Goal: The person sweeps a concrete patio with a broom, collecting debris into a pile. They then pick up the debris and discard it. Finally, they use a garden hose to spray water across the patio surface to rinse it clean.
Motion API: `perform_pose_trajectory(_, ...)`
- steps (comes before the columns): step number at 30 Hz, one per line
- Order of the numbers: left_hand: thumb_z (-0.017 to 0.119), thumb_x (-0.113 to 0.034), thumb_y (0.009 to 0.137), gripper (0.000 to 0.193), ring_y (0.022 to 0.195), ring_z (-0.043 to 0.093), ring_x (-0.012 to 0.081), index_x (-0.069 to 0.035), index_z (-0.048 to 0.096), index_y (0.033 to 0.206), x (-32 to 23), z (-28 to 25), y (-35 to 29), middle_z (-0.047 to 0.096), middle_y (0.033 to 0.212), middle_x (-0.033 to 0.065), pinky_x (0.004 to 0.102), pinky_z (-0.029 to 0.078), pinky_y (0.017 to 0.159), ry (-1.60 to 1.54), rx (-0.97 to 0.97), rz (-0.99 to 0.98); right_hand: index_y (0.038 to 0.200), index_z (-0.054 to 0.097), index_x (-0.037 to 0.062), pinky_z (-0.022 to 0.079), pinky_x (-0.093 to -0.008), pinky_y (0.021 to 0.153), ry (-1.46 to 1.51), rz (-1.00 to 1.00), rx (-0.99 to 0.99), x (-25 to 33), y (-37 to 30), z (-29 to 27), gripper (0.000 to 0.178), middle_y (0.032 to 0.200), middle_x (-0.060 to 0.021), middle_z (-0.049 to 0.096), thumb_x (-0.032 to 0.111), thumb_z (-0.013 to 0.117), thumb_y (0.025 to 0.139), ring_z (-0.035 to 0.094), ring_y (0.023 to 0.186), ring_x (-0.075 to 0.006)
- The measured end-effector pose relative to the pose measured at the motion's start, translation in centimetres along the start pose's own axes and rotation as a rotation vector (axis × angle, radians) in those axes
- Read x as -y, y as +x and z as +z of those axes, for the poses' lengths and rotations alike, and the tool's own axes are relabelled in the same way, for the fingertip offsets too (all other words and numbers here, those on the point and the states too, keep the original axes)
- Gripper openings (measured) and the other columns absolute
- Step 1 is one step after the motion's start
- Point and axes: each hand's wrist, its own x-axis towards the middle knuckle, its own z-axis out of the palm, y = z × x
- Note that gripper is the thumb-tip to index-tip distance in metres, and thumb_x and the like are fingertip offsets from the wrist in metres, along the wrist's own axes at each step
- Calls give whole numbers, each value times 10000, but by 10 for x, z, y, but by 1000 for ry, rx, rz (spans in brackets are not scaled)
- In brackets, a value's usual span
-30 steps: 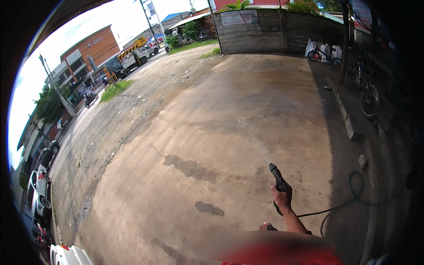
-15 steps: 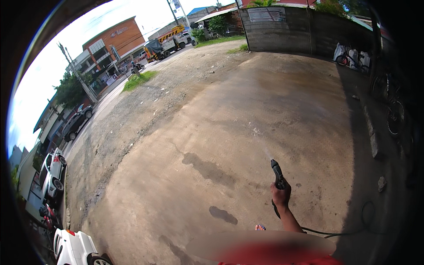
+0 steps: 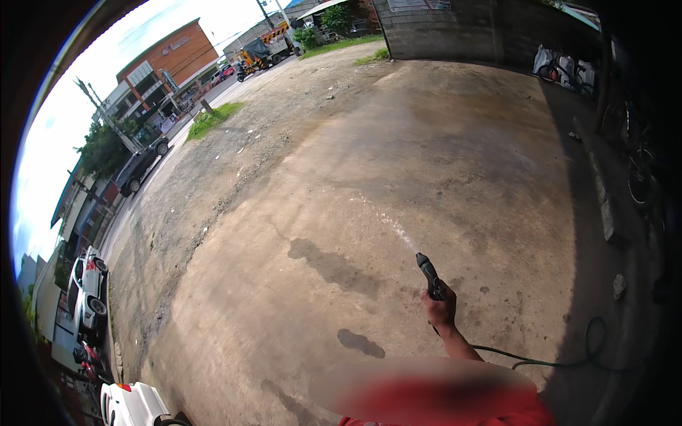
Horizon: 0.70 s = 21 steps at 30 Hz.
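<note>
The nozzle [image 3: 428, 273] is being held above the ground [image 3: 241, 298] by the closed right hand [image 3: 440, 309], and water [image 3: 396, 228] is being sprayed. Near the wall [image 3: 462, 39], white containers [image 3: 585, 73] are being kept, contents unclear.

A sunlit open-air yard [image 3: 440, 163] beside a street [image 3: 222, 92].
Bare ground [image 3: 305, 192] runs up to a grey block wall [image 3: 469, 39]; a bicycle [image 3: 548, 71] and white sacks [image 3: 543, 57] stand near its right end, and to its left appear a truck [image 3: 275, 50], an orange building [image 3: 167, 57] and, farther left, a white car [image 3: 87, 287].
</note>
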Motion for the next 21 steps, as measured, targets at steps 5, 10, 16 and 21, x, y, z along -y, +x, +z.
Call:
perform_pose_trajectory(5, 650, -358, 911, 397, 740, 688, 205, -90, 662, 1204, -26, -23, 28, 732, 968, 89, 353, 555, 611, 56, 51, 4, 767, 562, 53, 446, -381, 574, -238, 26, 415, -9, 3, 14, 242, 613, -103, 554, 215, 739, 799, 562, 572, -242)
perform_pose_trajectory(10, 650, -361, 912, 402, 744, 689, 206, -90, 659, 1210, -57, -52, 70, 732, 972, 90, 355, 556, 616, 102, 129, 4, 757, 573, 55, 458, -381, 576, -38, 16, -228, -29, -1, 29, 239, 622, -96, 569, 227, 733, 803, 579, 581, -226)
perform_pose_trajectory(16, 651, -365, 912, 409, 749, 689, 208, -91, 655, 1216, -112, -88, 134, 731, 978, 90, 357, 558, 621, 219, 273, 7, 775, 578, 47, 460, -351, 587, -164, 215, -116, -50, -15, 39, 206, 631, -50, 579, 188, 726, 802, 565, 589, -163)
perform_pose_trajectory(21, 652, -368, 913, 415, 753, 689, 210, -91, 652, 1222, -147, -121, 180, 731, 983, 90, 359, 559, 625, 336, 381, 3, 789, 606, 44, 453, -303, 564, -256, 276, -64, -55, -60, 32, 130, 609, -12, 555, 122, 706, 816, 530, 570, -112)
